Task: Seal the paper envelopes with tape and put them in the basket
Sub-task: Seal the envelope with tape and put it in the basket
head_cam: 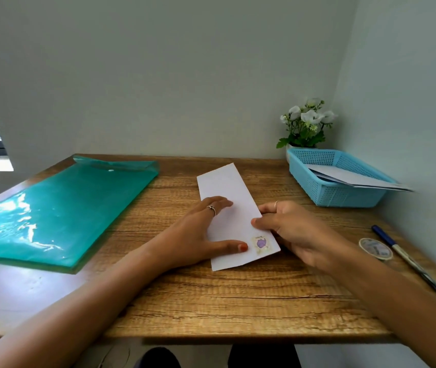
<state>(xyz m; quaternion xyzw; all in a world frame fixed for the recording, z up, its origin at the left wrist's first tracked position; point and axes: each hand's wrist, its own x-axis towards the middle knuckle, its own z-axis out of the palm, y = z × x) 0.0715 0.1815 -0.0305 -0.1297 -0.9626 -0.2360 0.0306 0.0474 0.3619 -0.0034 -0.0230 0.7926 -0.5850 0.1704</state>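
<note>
— Lying mid-frame on the table point(238, 301), the envelope point(227, 187): who has it?
— Left hand point(198, 235) presses it flat, fingers straight; right hand point(288, 227) pinches its right edge. Basket point(344, 195), upper right, holds 2 envelopes or more.

My view: wooden table point(238, 301), grain running left to right, pushed into a wall corner. White envelope point(234, 208) lies flat at centre, long axis running roughly 11 to 5 o'clock, a purple stamp point(261, 244) near its 5 o'clock end. Green plastic folder point(60, 208) flat at 9 to 10 o'clock, well apart from the envelope. Blue basket point(344, 195) at 2 o'clock, white envelopes point(357, 179) inside it. Potted white flowers point(305, 123) just behind the basket at 1 o'clock. Tape roll point(375, 248) at 3 to 4 o'clock, flat, touching or just beside a blue pen point(408, 258).
</note>
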